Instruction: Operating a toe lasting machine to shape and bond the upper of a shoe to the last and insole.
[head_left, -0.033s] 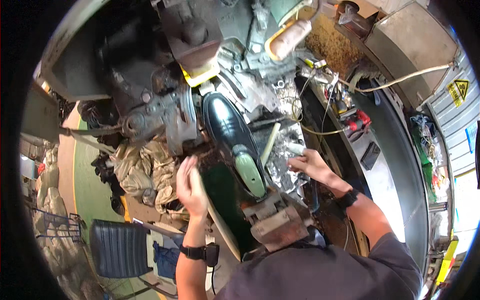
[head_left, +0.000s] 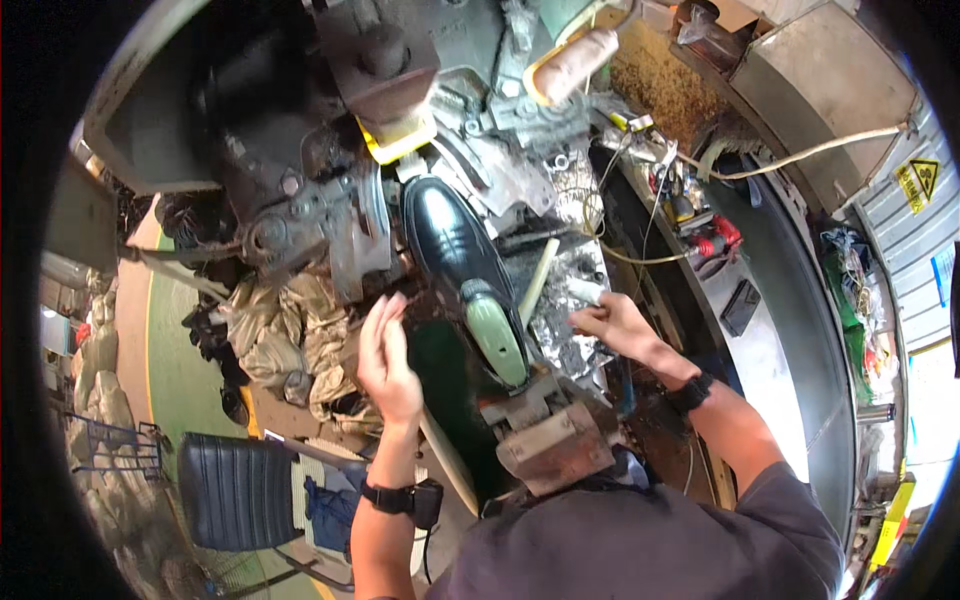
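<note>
A glossy black leather shoe point(head_left: 450, 235) sits in the machine at the middle, toe toward the far side. A pale green shoe last point(head_left: 497, 335) fills its heel opening. My left hand point(head_left: 388, 362) is raised left of the heel, fingers stretched out and holding nothing, apart from the shoe. To the right of the shoe, my right hand point(head_left: 620, 328) has its fingers curled. A short white piece point(head_left: 585, 292) shows at its fingertips; whether it is gripped or worn on a finger I cannot make out. A pale stick point(head_left: 540, 278) lies between the shoe and that hand.
Dark metal machine parts point(head_left: 360, 235) crowd the far side around the toe. A metal block point(head_left: 555, 447) stands close to my body behind the heel. On the right are a red tool point(head_left: 718, 238), a black phone-like object point(head_left: 740, 307) and a conveyor belt point(head_left: 800, 330). A chair point(head_left: 240, 490) stands at left.
My left hand has moved slightly up, away from my body. My right hand has barely shifted, and the shoe stays in the machine.
</note>
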